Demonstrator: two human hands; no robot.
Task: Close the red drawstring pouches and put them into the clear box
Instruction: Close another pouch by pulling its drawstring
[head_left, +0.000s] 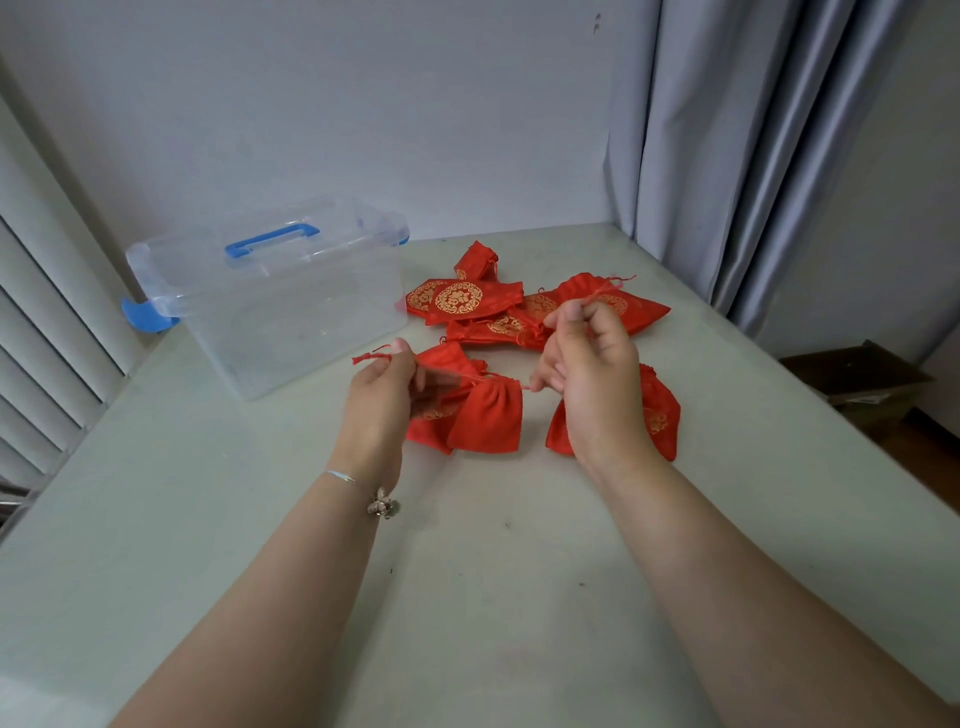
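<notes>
While the left hand (387, 387) and right hand (589, 374) each pinch a cord end, the gathered pouch (485, 415) hangs between them, near the box (291, 312)

Red drawstring pouch (485, 418) hanging between the left hand (382, 387) and right hand (592, 374), mouth gathered into pleats, cords pulled out sideways — plain red face showing. Just behind it, another pouch (431, 421) lying flat, gold print partly visible. A third (657, 410) half hidden under the right hand. Farther back, a loose pile of pouches (498, 306) with round gold emblems, overlapping. Clear box (270, 306) at left — open, blue latches, lid with blue handle propped behind.
</notes>
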